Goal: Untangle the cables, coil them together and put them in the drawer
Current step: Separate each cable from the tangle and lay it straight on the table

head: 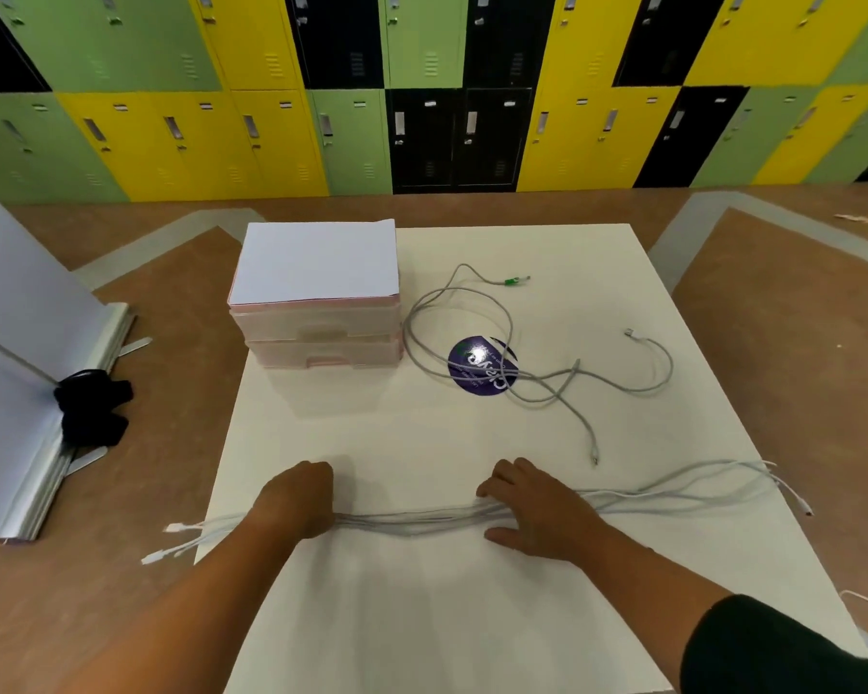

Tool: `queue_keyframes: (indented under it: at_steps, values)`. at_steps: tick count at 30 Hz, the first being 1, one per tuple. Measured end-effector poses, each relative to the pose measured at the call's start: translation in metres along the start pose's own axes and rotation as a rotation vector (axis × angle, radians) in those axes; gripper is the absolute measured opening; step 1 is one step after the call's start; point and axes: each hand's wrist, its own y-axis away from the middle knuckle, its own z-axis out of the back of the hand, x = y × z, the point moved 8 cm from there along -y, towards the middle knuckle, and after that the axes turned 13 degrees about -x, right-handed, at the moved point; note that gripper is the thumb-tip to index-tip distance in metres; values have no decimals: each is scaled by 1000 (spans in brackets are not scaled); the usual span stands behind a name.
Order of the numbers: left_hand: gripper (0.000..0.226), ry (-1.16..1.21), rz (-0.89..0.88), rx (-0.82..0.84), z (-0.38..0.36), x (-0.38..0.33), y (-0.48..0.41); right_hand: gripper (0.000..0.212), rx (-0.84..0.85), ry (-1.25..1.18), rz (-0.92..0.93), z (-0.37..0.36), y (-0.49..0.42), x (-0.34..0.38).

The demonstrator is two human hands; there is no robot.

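Observation:
A bundle of several grey and white cables (412, 524) lies stretched straight across the near part of the white table (422, 618). My left hand (299, 498) grips the bundle near its left end, fingers curled over it; plug ends stick out past the table's left edge. My right hand (527, 513) lies over the bundle farther right, thumb under and fingers over it. The bundle's right ends trail off the table's right edge. Two tangled grey cables (517, 378) lie loose in the middle right. A small pink drawer unit (322, 338) with both drawers shut stands at the back left.
A round purple sticker (477, 365) lies under the tangled cables. White sheets (317, 263) cover the drawer unit's top. A folded white panel (36, 373) with a black object (91, 408) stands on the floor at left. Coloured lockers (422, 92) line the far wall.

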Motion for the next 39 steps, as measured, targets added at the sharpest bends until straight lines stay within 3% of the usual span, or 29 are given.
queue_keyframes:
  at_steps: [3, 5, 9, 13, 16, 24, 39]
  values:
    - [42, -74, 5, 2, 8, -17, -7, 55, -93, 36, -29, 19, 11, -21]
    - [47, -56, -84, -6, 13, -40, -10, 55, -138, 64, -69, 33, 24, -41]
    - [61, 214, -297, 14, 15, -88, -6, 61, -187, 166, -208, 59, 59, -86]
    - [52, 279, -417, -36, 10, -123, 0, 61, -165, 247, -315, 74, 86, -118]
    - [23, 241, -469, -92, 7, -138, 1, 48, -136, 296, -358, 76, 101, -139]
    - [26, 164, -427, -5, 2, -142, -6, 16, -71, 353, -407, 78, 132, -168]
    - [31, 80, -476, 171, -11, -157, 5, 19, 26, 336, -453, 76, 161, -159]
